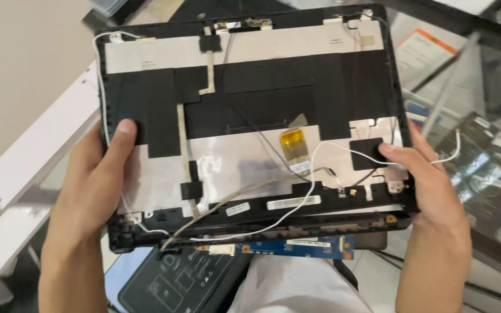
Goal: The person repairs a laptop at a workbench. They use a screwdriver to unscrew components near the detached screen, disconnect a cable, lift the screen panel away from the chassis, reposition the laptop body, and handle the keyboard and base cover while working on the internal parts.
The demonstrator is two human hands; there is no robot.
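Observation:
I hold a black laptop lid back cover with its inner side facing me. It shows silver foil patches, black tape strips, a flat ribbon cable, an amber flex connector and loose white and grey wires. My left hand grips its left edge with the thumb pressed on the inner face. My right hand grips the right edge, thumb on a black tape square. A narrow blue circuit board sticks out under the cover's lower edge.
A glass tabletop with a dark metal frame lies beyond on the right, with papers visible under it. A white shelf or rail runs at the left. A dark laptop base part rests below near my lap.

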